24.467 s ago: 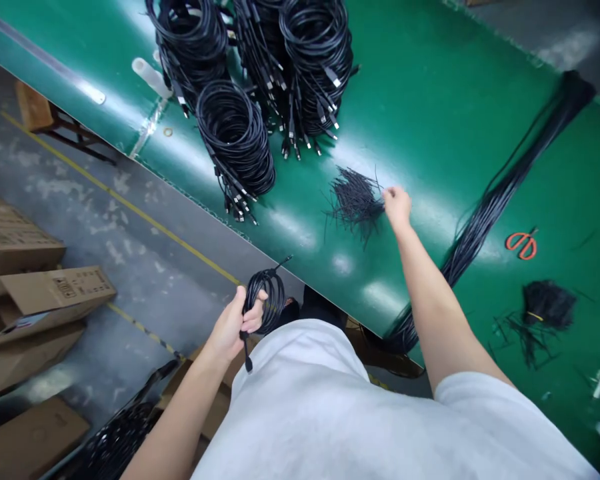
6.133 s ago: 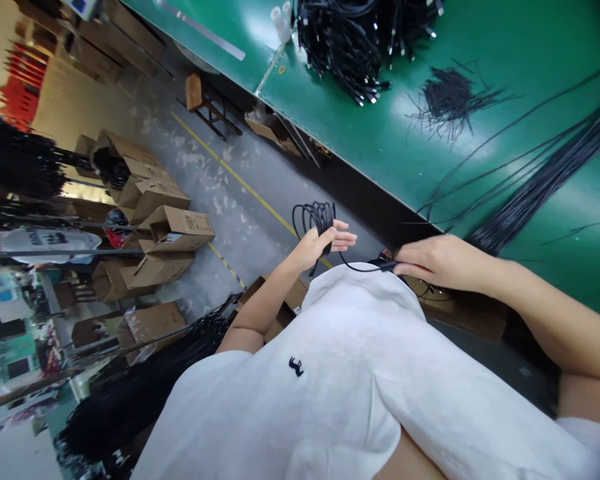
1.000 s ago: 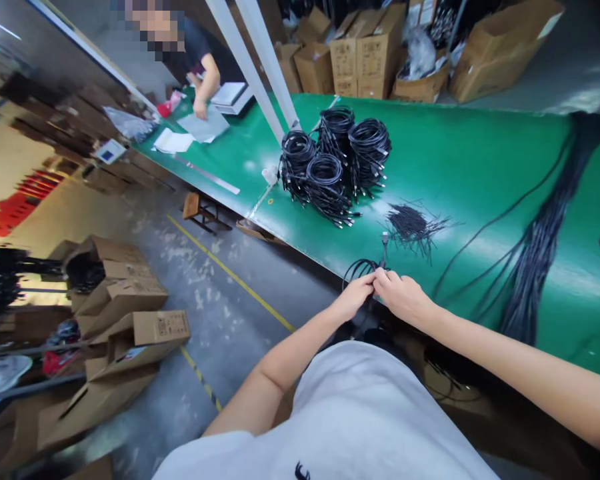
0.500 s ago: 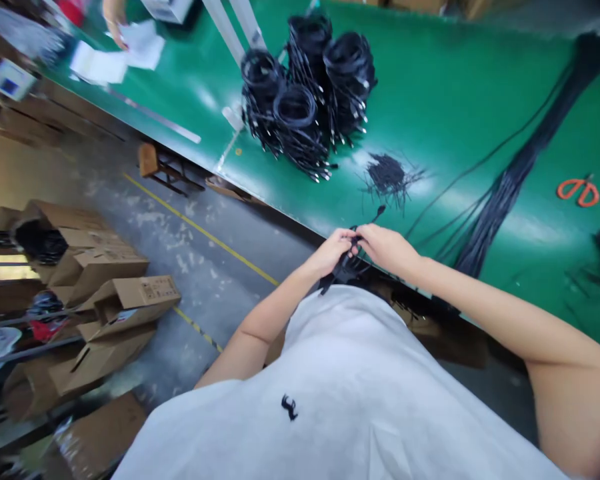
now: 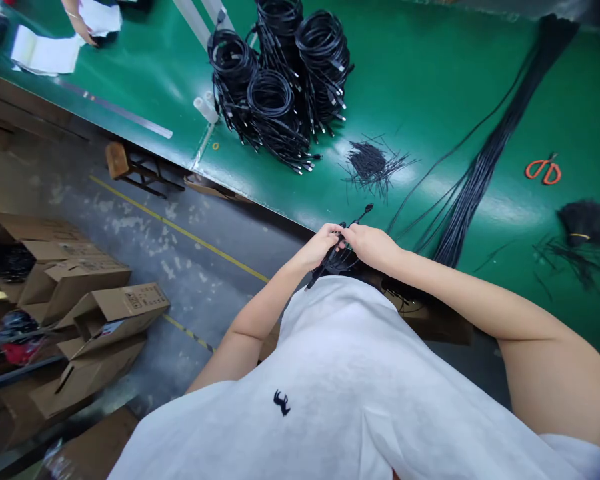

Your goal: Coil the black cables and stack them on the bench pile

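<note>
At the table's near edge, close to my body, both hands are together on a coiled black cable (image 5: 349,259). My left hand (image 5: 320,248) pinches it from the left, fingertips closed. Against those fingers, my right hand (image 5: 375,248) is closed on the same cable. One connector end (image 5: 369,209) sticks out past my hands over the tabletop, and another end points down toward my shirt. What exactly lies between the fingertips is hidden. Just beyond my hands is a pile of short black ties (image 5: 367,160).
Several coiled cable bundles (image 5: 270,93) stand on the green table (image 5: 430,100). Long black cables (image 5: 485,157) stretch across its right side, near orange-handled scissors (image 5: 543,171) and a banded black bundle (image 5: 590,223). At upper left, another person's hand (image 5: 81,28) touches papers. Cardboard boxes (image 5: 120,307) and a stool (image 5: 117,161) stand left.
The camera view has turned, so the table and its things appear farther left and slightly higher. Both hands stay together on the cable, with only small finger movement.
</note>
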The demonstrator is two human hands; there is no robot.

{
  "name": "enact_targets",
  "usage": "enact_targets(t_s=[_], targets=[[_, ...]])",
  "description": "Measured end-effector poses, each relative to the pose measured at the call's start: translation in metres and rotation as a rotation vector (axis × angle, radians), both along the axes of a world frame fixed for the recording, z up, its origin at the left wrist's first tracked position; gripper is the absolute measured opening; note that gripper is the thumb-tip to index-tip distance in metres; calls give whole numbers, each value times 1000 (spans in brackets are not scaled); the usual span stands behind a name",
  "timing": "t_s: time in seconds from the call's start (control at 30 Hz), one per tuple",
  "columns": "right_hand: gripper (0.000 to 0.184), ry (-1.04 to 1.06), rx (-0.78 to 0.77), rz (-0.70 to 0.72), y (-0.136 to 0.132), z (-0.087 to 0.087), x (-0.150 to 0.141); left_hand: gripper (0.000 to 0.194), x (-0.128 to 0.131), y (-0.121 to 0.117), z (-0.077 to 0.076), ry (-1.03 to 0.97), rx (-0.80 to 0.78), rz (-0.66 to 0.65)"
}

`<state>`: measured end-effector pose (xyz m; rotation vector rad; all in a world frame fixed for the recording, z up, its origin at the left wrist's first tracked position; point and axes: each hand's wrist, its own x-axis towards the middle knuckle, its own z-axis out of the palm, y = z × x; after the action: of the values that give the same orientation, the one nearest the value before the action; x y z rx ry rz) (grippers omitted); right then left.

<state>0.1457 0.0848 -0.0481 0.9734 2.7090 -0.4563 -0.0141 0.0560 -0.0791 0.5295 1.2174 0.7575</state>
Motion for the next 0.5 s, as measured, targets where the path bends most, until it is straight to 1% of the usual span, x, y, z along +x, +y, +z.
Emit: enact_targets(t_s=[0.1,0.17,0.23,0.37,0.5], targets=[[37,-43,104,86,-7,-4,-4,26,1,0,-2,-6,-30,9],[41,-32,193,118,-13,-10,-6,25,2,-1,-5,-7,-62,31],[42,-4,248,140,-17,-17,-7,23,2,-1,-7,-10,-92,42],[44,18,276,183,-19,-27,-8,22,0,-2,-12,-32,-106,32],[49,1,248,267,-14,-29,-10,23,-2,-3,-17,-32,-123,44]])
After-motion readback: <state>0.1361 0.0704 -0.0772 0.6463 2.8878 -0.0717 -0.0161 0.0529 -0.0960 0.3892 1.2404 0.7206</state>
